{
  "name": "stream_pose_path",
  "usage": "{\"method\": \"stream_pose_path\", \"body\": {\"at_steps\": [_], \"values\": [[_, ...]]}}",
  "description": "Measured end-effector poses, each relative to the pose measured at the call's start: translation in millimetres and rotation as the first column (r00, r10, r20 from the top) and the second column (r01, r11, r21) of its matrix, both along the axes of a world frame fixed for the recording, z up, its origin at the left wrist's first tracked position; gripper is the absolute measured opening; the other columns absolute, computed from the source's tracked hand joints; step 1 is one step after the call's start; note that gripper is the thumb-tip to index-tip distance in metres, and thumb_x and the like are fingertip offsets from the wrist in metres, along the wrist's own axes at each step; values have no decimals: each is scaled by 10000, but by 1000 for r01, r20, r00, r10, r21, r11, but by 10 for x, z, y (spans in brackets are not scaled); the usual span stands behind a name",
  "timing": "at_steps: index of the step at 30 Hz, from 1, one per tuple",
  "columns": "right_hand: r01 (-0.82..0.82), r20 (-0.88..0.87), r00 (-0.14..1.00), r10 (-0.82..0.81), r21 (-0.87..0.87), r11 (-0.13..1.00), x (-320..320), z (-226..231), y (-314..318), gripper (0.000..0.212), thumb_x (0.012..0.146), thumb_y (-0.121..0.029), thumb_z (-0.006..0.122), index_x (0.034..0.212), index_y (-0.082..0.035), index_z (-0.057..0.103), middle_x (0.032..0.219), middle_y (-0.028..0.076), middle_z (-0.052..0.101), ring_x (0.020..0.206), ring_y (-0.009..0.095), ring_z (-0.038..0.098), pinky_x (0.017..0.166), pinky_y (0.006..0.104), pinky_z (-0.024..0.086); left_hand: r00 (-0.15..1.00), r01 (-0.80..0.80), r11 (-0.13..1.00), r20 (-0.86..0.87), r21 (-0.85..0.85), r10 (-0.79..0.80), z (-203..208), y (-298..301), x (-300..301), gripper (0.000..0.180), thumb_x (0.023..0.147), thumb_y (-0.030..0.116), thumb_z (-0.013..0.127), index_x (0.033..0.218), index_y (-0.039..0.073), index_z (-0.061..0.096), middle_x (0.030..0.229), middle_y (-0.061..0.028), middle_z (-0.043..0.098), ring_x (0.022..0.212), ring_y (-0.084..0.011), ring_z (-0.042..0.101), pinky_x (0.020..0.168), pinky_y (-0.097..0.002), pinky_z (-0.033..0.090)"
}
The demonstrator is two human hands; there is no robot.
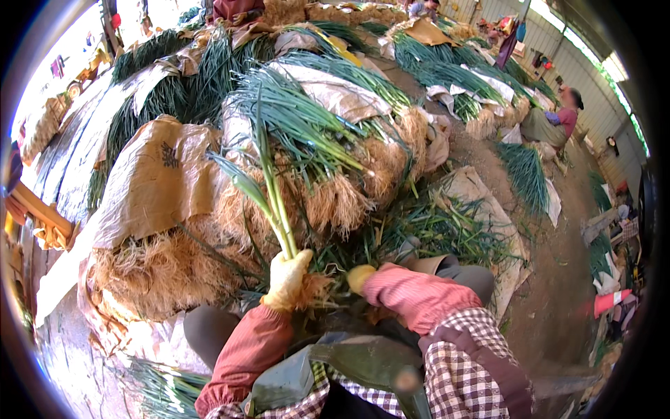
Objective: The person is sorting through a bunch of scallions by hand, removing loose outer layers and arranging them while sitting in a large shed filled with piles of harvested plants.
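My left hand (286, 281), in a pale yellow work glove, is closed around a few green onions (280, 216). Their white stalks rise out of the fist, the green leaves lean up and to the left, and brown roots hang below it. Just to the right is my right hand (361, 278), in a yellowish glove, low over my lap; its fingers are blurred and partly hidden, so I cannot see whether it holds anything. In front of both hands lies a big heap of green onions (293, 112), with bushy tan roots (338, 202) facing me.
A tan woven sack (164, 174) covers the roots at left. Loose green leaves (447, 234) litter a sheet (481, 192) at right. Another person (558, 119) sits by more onion bundles at far right, near a red and white cone (611, 302). Others are at the back.
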State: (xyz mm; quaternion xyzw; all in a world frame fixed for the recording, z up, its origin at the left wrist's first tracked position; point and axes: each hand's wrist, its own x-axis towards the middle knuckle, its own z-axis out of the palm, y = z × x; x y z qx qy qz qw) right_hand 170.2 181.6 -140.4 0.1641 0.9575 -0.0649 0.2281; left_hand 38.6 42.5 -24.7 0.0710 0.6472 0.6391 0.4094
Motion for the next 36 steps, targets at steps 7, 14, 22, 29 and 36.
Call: {"method": "stream_pose_path", "body": {"at_steps": [7, 14, 22, 29, 36], "values": [[468, -589, 751, -299, 155, 870, -668, 1533, 1280, 313, 814, -301, 564, 1019, -76, 489, 968, 122, 556, 734, 277, 586, 657, 380, 480, 967, 54, 991, 239, 125, -83, -34, -43, -45, 111, 797, 87, 632, 822, 12, 554, 734, -94, 622, 620, -157, 591, 563, -257, 475], [359, -519, 696, -496, -346, 867, -974, 1407, 557, 165, 779, -271, 586, 840, -119, 581, 742, 37, 618, 652, 168, 586, 575, 324, 480, 937, -133, 958, 348, 254, 37, 26, -73, -112, 286, 811, 43, 592, 1092, 9, 543, 1003, -80, 615, 907, -160, 591, 700, -286, 498], [23, -671, 346, -656, -693, 721, -1105, 1040, -125, 231, 824, -215, 624, 946, -35, 545, 834, 75, 611, 743, 172, 577, 652, 285, 505, 933, -187, 931, 352, 313, 69, -40, -11, -80, 190, 755, -35, 597, 934, 12, 559, 756, -60, 600, 584, -134, 547, 503, -223, 433], [361, -655, 500, -566, -437, 824, -1007, 1493, -245, 336, 791, -307, 658, 943, -46, 510, 799, 46, 590, 681, 167, 578, 596, 286, 488, 987, -63, 951, -120, 302, 103, -18, -181, -9, 152, 746, 10, 590, 898, 7, 598, 754, -41, 603, 666, -88, 530, 589, -230, 440], [158, -398, 910, -113, 80, 984, -1198, 1695, -95, 184, 754, -207, 552, 779, -52, 648, 730, 140, 641, 687, 291, 633, 595, 383, 497, 956, -9, 986, -289, 168, 58, -5, -201, 41, 133, 726, 30, 611, 858, 16, 606, 705, -11, 585, 608, -79, 518, 553, -229, 432]]}}
